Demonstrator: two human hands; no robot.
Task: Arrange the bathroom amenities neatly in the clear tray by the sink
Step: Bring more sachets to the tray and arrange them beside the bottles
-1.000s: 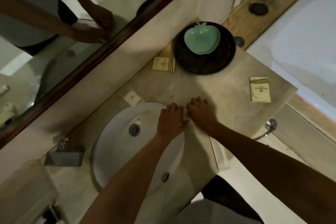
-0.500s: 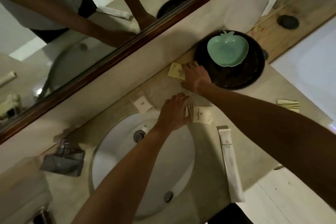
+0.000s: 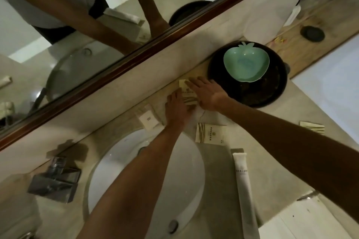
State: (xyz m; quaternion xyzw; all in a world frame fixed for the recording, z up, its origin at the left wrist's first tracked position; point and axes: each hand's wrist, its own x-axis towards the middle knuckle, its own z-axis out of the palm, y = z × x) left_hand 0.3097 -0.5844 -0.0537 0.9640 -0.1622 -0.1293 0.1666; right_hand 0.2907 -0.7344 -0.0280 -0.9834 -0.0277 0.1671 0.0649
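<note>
Both hands on one packet by the mirror wall

Near: long white matte tube [image 3: 245, 194] on the grey stone bench [image 3: 217, 180], round white sink [image 3: 124, 176]. Further: left hand [image 3: 177, 109] and right hand [image 3: 206, 92], fingers flat, press a cream striped paper packet [image 3: 188, 95] beside the round black tray [image 3: 270, 87].

Just past my fingers, a little to their right, sits a wide black round dish [image 3: 258, 93], and in it lies a pale green apple-shaped bowl [image 3: 245, 65], stalk end toward the wall. Beyond my fingers a dark wooden-framed mirror [image 3: 136, 58] runs slantwise along the wall. Back from my fingers, under my forearm, lies the white round sink [image 3: 186, 190] with its drain (dark and small) nearest me. Well to the left of my fingers a chrome tap [image 3: 56, 182] stands on the grey stone counter [image 3: 215, 190]. Far off to their right a round dark plug [image 3: 312, 34] sits in a wooden ledge [image 3: 303, 54].
</note>
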